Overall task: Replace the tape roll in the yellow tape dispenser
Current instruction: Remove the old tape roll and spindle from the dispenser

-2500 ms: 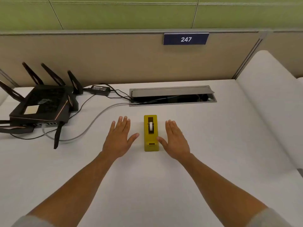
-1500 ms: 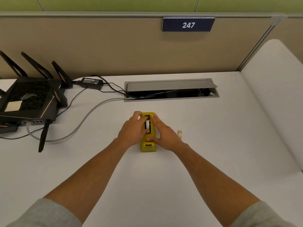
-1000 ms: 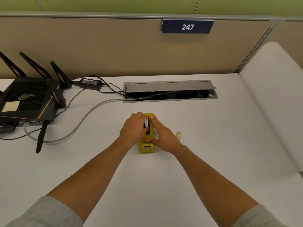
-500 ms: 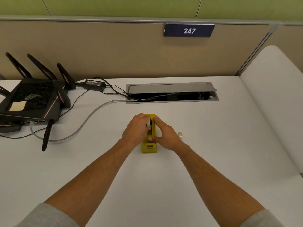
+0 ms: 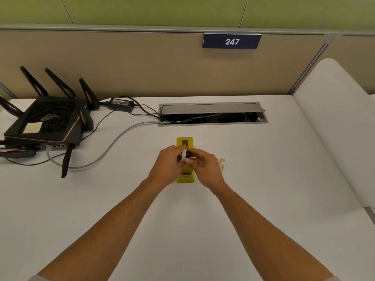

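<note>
The yellow tape dispenser lies lengthwise on the white desk, its far end and its near cutter end showing around my hands. A white tape roll with a black hub is lifted just above the dispenser's slot. My left hand pinches the roll from the left. My right hand holds the black hub from the right. A second, clear tape roll stands on edge on the desk just right of my right hand.
A black router with antennas sits at the far left, with a power adapter and grey and black cables running to the open cable tray behind the dispenser. A beige partition closes the back; a white rounded panel bounds the right.
Both hands moved from flat beside the dispenser onto it, then raised the white roll and hub out of its slot. The dispenser's far end is now uncovered.
</note>
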Demonstrator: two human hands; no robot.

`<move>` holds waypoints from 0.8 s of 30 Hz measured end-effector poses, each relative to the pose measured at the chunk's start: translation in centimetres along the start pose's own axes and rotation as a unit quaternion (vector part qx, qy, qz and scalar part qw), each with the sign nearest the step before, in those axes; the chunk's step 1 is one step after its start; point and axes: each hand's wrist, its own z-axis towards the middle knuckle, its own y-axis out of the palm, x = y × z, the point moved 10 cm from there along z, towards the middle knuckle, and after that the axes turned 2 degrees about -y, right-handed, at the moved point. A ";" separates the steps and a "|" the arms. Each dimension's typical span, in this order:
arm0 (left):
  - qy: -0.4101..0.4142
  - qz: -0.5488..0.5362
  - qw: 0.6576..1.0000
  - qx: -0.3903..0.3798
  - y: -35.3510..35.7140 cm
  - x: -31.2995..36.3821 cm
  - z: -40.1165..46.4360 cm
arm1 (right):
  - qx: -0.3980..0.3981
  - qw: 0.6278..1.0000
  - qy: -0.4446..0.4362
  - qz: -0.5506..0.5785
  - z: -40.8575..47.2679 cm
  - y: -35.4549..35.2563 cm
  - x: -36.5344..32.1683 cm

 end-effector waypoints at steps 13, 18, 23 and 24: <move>-0.039 -0.083 0.995 0.029 -1.5 -1.9 -4.1 | -0.010 0.999 0.040 0.024 -3.0 0.0 1.0; -0.061 -0.051 0.996 0.042 -2.2 -3.8 -4.9 | 0.000 0.999 0.053 0.000 -3.9 -0.6 1.7; -0.080 -0.008 0.996 0.031 -1.9 -6.3 -5.4 | 0.004 0.998 0.060 0.007 -4.8 -1.0 2.3; -0.089 0.000 0.996 0.028 -1.8 -6.9 -5.4 | 0.005 0.998 0.063 0.008 -5.0 -1.1 2.5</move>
